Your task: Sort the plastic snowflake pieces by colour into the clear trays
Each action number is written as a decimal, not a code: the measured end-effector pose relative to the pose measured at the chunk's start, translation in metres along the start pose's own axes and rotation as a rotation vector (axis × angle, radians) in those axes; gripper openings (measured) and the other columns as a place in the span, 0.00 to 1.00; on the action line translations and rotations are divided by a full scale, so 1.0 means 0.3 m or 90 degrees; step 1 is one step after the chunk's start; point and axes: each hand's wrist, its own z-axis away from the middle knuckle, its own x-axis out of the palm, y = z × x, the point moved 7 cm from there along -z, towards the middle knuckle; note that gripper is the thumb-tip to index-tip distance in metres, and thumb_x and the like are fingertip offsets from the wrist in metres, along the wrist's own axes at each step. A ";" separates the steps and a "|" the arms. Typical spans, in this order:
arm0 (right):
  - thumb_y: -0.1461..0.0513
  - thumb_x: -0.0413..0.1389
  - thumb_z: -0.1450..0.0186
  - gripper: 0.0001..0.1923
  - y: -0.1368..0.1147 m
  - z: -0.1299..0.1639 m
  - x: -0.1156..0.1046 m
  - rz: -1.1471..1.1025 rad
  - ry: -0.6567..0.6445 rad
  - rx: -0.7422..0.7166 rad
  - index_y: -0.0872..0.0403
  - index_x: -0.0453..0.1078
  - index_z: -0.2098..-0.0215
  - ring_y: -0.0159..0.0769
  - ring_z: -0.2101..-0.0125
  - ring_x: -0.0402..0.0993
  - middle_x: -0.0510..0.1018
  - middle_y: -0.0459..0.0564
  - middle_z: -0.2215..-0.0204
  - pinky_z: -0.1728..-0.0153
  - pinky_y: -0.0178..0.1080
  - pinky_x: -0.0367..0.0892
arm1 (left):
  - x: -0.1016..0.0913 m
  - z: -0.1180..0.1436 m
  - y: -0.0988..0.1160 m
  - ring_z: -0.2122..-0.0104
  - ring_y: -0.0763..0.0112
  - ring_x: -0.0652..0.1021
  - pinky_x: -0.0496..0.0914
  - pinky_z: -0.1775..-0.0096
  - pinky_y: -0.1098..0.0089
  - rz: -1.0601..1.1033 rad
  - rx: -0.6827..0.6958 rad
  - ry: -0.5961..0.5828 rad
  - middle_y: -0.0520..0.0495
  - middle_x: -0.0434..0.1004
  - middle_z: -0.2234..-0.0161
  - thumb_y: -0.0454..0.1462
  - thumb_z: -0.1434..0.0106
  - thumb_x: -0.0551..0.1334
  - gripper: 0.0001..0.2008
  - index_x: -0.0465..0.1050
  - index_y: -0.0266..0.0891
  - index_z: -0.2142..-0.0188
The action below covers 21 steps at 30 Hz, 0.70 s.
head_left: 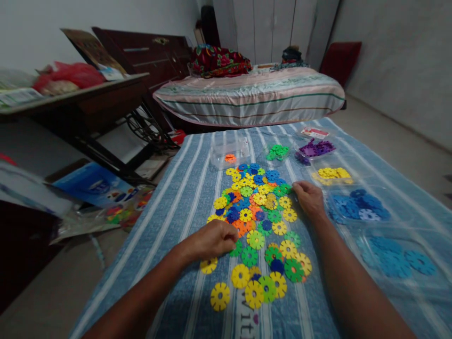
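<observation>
Now both hands, left (pixel 212 240) and right (pixel 309 197), curl on the discs (pixel 259 221), grip hidden; a careless sweep could scatter them off the cloth (pixel 176 197).

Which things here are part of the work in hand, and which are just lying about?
In use: left hand, right hand, mixed disc pile, sorted trays of green discs, purple discs, yellow discs, blue discs.
Lying about: bed, wooden table, red bag.
</observation>
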 end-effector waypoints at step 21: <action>0.49 0.55 0.43 0.17 0.013 -0.002 0.001 -0.003 0.005 0.003 0.54 0.76 0.73 0.38 0.73 0.70 0.76 0.48 0.78 0.70 0.38 0.62 | 0.027 0.050 0.013 0.71 0.65 0.75 0.58 0.70 0.72 -0.249 -0.094 0.044 0.52 0.74 0.74 0.32 0.45 0.59 0.06 0.71 0.45 0.68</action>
